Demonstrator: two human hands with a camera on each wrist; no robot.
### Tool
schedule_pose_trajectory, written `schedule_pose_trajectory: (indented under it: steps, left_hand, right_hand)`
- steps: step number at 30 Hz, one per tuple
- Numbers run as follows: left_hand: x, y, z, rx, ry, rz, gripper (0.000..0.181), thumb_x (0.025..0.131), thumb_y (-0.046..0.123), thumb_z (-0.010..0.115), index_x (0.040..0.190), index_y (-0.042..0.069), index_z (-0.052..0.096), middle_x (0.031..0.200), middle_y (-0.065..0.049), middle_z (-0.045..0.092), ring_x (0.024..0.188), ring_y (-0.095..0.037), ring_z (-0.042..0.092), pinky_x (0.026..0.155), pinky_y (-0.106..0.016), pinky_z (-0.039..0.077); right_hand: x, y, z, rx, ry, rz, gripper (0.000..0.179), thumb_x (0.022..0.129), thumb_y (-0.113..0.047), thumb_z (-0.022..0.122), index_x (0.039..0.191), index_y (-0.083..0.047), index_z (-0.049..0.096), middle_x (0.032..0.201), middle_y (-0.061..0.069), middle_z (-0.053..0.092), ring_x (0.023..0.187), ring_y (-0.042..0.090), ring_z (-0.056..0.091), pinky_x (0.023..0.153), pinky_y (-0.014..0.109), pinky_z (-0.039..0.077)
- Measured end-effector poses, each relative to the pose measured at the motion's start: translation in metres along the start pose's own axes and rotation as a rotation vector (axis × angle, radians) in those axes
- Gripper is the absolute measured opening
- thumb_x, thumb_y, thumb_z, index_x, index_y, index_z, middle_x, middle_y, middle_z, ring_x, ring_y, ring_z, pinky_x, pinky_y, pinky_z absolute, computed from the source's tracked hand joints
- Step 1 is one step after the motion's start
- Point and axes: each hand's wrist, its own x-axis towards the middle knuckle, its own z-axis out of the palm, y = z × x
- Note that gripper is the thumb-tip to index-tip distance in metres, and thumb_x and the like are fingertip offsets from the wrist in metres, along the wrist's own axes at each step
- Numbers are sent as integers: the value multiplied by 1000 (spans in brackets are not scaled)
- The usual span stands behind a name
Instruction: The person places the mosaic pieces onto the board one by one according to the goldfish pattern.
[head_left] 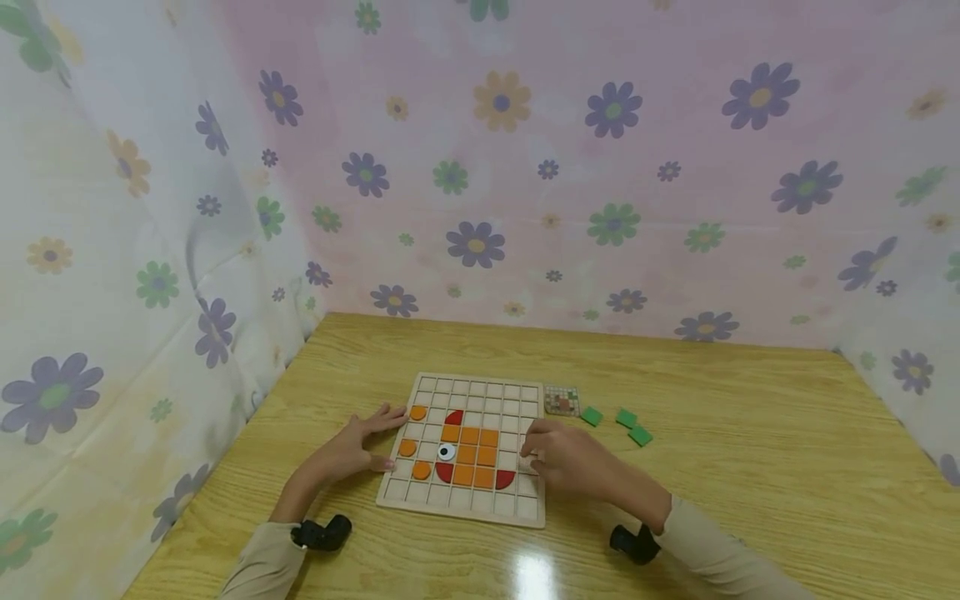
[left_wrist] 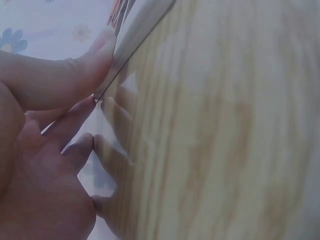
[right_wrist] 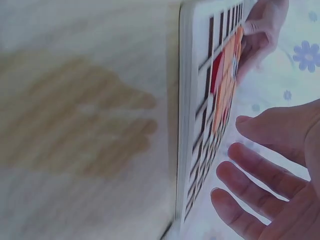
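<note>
A wooden grid board (head_left: 480, 388) lies on the table. On it, orange square tiles (head_left: 486, 456) form a block, with red quarter-round tiles (head_left: 506, 479) at its corners and a white eye tile (head_left: 446, 452) at its left side. Several orange round tiles (head_left: 422, 471) sit in the left columns. My left hand (head_left: 351, 446) rests at the board's left edge, fingers spread and thumb at the rim. Over the right edge hovers my right hand (head_left: 566, 457); in the right wrist view its fingers (right_wrist: 250, 187) are loosely bent, with nothing between them and the thumb.
A small picture card (head_left: 562, 401) lies at the board's upper right corner. Several green square tiles (head_left: 641, 435) are scattered to its right. Flower-printed cloth (head_left: 547, 167) hangs behind and to the left of the wooden table (head_left: 757, 433).
</note>
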Motion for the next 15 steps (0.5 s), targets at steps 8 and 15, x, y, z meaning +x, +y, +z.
schedule_pose_trajectory:
  steps: [8,15]
  left_hand:
    - [-1,0,1,-20,13,-5,75,78,15,76,144,10,42,152,-11,29,143,-34,8,105,-61,-17]
    - [-1,0,0,-9,10,3,75,79,16,76,144,9,41,152,-12,29,142,-35,7,105,-62,-17]
  right_hand:
    - [-17,20,-17,24,13,102,12,82,-2,70,93,-9,70,106,8,61,101,31,61,69,32,54]
    - [-36,38,-28,-13,37,187,14,80,-3,73,93,-7,69,105,10,59,92,28,61,68,34,54]
